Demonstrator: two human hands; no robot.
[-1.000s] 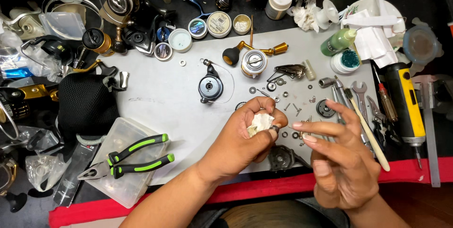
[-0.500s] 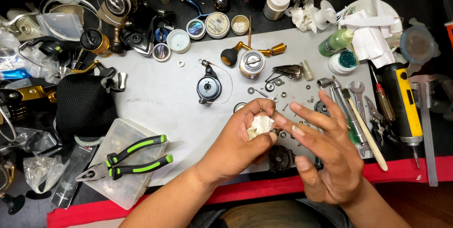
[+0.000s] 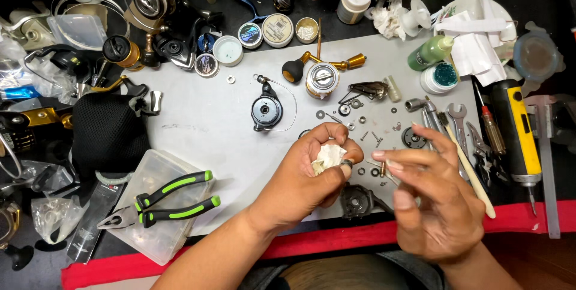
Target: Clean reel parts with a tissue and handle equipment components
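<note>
My left hand [image 3: 303, 179] is closed around a crumpled wad of white tissue [image 3: 327, 157], with a small dark ring [image 3: 347, 163] pressed against it at the thumb tip. My right hand [image 3: 435, 200] hovers just to the right, thumb and forefinger pinched together and pointing at the wad. A short brass pin [image 3: 383, 169] shows just under those fingertips; whether it is held or lies on the grey mat [image 3: 198, 128] is unclear. Small washers and screws [image 3: 366, 137] lie scattered on the mat behind both hands. A dark reel housing [image 3: 357, 200] sits below the hands.
Green-handled pliers [image 3: 174, 201] rest on a clear plastic box at the front left. A dark reel body [image 3: 267, 110] and a silver spool [image 3: 321, 80] stand mid-mat. Wrenches [image 3: 459, 116], a wooden-handled brush [image 3: 474, 173] and a yellow power screwdriver [image 3: 516, 134] lie right. Reels and jars crowd the back.
Both hands have stayed together over the mat's front. My right hand's spread fingers have closed into a pinch beside the wad, and my left thumb has shifted over the ring.
</note>
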